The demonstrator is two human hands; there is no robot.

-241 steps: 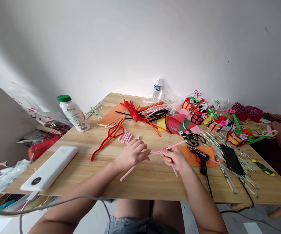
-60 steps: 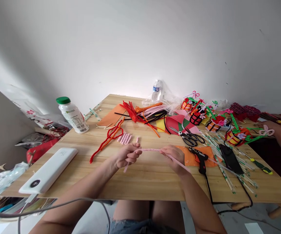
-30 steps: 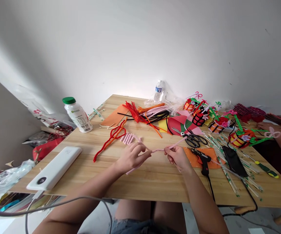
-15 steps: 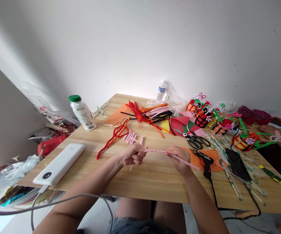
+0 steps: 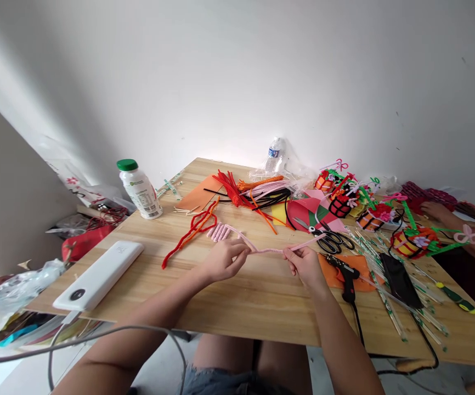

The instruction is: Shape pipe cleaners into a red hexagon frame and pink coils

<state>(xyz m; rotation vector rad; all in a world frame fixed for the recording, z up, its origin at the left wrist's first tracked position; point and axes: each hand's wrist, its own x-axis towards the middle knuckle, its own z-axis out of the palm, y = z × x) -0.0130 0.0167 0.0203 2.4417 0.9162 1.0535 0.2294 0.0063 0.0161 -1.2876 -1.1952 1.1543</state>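
Observation:
Between my two hands runs a pale pink pipe cleaner (image 5: 269, 251), partly twisted, with loose ends sticking out past both hands. My left hand (image 5: 226, 260) pinches its left part, fingers closed. A short way to the right, my right hand (image 5: 304, 263) pinches the other part between thumb and fingers. Just behind my left hand lie several short pink twisted pipe-cleaner pieces (image 5: 218, 232) side by side. Left of them are bent red and orange pipe cleaners (image 5: 192, 233). Scissors (image 5: 330, 241) with black handles and a black glue gun (image 5: 348, 277) on orange felt lie near my right hand.
A white bottle (image 5: 139, 192) and a white power bank (image 5: 100, 277) with a cable stand left. Bundled pipe cleaners (image 5: 258, 189) and felt sheets (image 5: 307, 211) lie behind. Small decorated baskets (image 5: 371, 214), glue sticks, a phone (image 5: 400, 280) and a screwdriver (image 5: 455, 298) are right, near another person's arm (image 5: 459, 230).
My left hand has turned from a fist to a knuckles-up pinch. The pipe cleaner's right loose end now points up and right instead of down. The other person's hand has shifted slightly left.

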